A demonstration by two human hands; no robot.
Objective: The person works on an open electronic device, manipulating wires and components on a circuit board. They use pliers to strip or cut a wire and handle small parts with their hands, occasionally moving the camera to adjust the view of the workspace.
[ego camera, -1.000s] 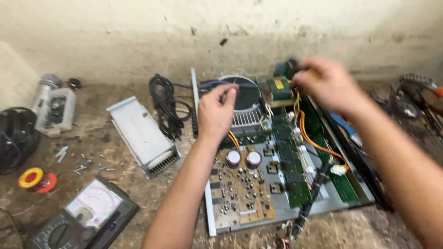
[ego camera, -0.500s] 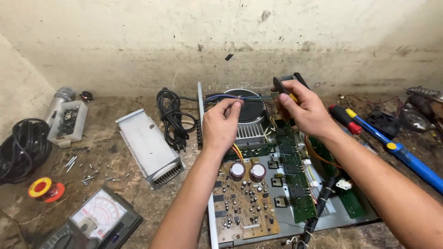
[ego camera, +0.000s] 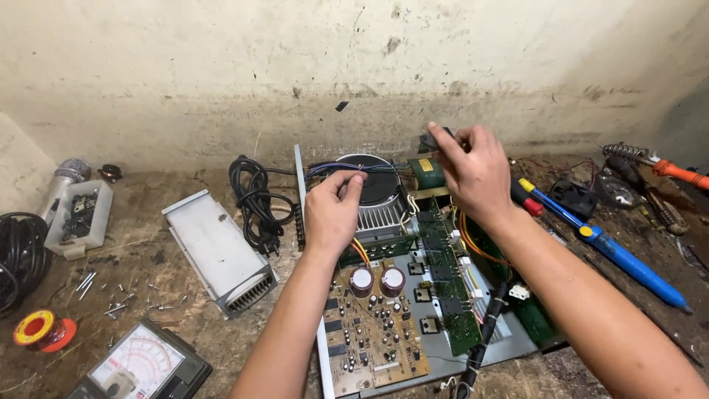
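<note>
- A black cable coil point(ego camera: 16, 260), a solder spool point(ego camera: 37, 329) and an analog meter point(ego camera: 140, 367) lie at far left; a grey metal cover point(ego camera: 216, 253) sits nearer.
- The left hand point(ego camera: 334, 210) pinches the blue wire bundle point(ego camera: 334, 168), fingertips together, above the open amplifier chassis point(ego camera: 413, 295).
- The right hand point(ego camera: 473, 174) clamps fingers on a small dark part point(ego camera: 428, 140) at the chassis rear.
- A blue-handled tool point(ego camera: 628, 260) lies right.

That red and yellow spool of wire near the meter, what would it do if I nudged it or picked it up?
The spool lies flat on its flange on the rough bench, so a nudge would probably slide it, not roll it. Set on edge, its round shape would likely roll. It looks small, so it is probably easy to lift, though tightly wound metal may feel heavy for its size.
</note>
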